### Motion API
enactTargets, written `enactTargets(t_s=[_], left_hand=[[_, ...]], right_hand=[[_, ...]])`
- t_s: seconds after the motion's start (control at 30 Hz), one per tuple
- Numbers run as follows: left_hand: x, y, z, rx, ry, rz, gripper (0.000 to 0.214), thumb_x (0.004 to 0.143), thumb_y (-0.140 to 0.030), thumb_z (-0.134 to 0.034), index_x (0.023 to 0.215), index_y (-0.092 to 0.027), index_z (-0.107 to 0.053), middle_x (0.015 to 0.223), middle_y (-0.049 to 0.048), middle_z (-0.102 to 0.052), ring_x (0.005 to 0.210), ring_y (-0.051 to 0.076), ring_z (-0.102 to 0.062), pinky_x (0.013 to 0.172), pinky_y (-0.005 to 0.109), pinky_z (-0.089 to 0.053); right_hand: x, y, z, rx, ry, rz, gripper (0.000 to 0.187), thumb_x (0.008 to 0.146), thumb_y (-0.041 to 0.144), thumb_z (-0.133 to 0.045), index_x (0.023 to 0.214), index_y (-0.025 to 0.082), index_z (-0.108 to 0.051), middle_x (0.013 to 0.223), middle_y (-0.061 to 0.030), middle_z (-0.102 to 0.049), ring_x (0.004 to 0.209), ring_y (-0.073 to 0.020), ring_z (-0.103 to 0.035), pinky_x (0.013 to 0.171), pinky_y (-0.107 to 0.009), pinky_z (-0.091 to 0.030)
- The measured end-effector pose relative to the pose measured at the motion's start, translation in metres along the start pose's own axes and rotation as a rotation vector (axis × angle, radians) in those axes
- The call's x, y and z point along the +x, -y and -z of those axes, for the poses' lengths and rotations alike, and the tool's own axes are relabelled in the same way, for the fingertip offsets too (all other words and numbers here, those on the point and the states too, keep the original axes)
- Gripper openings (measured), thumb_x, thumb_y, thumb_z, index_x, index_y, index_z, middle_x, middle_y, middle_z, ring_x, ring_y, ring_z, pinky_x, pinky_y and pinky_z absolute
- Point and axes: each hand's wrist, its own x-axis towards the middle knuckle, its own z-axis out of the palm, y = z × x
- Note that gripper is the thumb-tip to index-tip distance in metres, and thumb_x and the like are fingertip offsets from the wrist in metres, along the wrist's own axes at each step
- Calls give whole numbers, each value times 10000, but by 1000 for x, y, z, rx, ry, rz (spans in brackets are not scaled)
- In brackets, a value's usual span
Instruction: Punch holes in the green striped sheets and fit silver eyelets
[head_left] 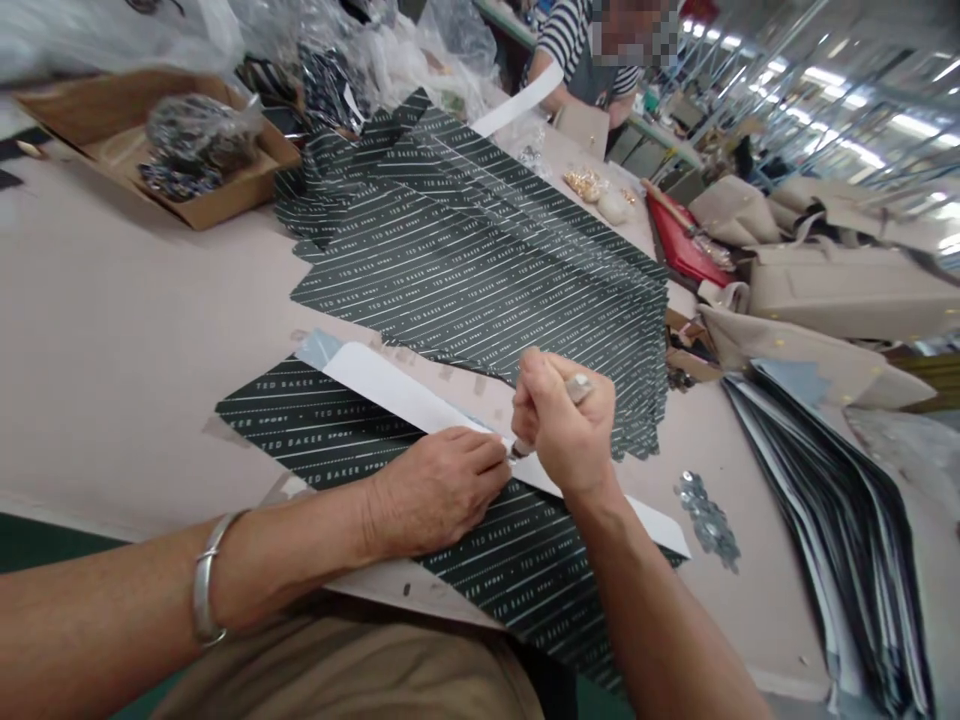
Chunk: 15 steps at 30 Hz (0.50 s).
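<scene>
A dark printed fabric piece (pixel 322 425) with white lettering lies at the table's near edge. Along its far edge runs a white strip (pixel 397 388) with rounded ends. My left hand (pixel 442 490) rests on the strip and fabric, its fingers bent and pressed together by the strip's middle. My right hand (pixel 566 415) is closed in a fist around a slim pale-handled tool (pixel 579 388). The tool's dark lower end points down at the strip, close beside my left fingertips. Its exact kind and its tip are hard to make out.
A stack of matching printed sheets (pixel 480 260) lies beyond. Small metal discs (pixel 707 520) and a pile of dark folded pieces (pixel 840 530) are at right. A cardboard box (pixel 202 208) stands at far left. Beige bags (pixel 840 285) and a co-worker (pixel 566 50) are behind.
</scene>
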Motion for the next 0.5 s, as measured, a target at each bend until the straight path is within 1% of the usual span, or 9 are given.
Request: enactTargets(t_s=[0.13,0.27,0.37,0.43,0.5], left_hand=[[0,-1,-4,44,-14,-12,126,934,-147,-507,1015,-151,-603,1022,70,-642,988,254,-597,914,402,-514],[-1,-2,-8,72,-16,-26,184,928,-133,-505,1072,-130,-619,1088,98,-661,1089,275,-586,978,418,-487],[-2,-2,-10,72,0,-27,234,928,-116,-497,1123,-147,-622,1120,92,-666,1132,267,-574,1024,417,-459],[-2,-1,-9,68,4,-33,235,936,-120,-492,1132,-149,-619,1135,88,-663,1129,258,-570,1025,410,-457],[-3,0,-7,65,1,-49,205,952,-135,-492,1114,-140,-617,1125,80,-657,1099,247,-571,1006,399,-467]], right_hand=[[9,2,-19,-184,132,48,473,964,417,-559,549,193,-522,468,68,-403,453,-72,-389,472,-231,-316],[8,1,-27,-337,179,83,461,960,351,-543,529,192,-504,476,68,-393,459,-73,-370,474,-236,-284],[3,0,-27,-390,196,115,451,965,334,-524,537,196,-488,486,68,-380,459,-74,-355,478,-247,-261],[-1,1,-23,-404,179,152,449,970,326,-519,542,197,-484,493,66,-378,464,-75,-355,488,-254,-267],[-5,1,-15,-381,145,140,448,975,327,-525,547,197,-498,498,60,-398,468,-77,-366,486,-255,-278]])
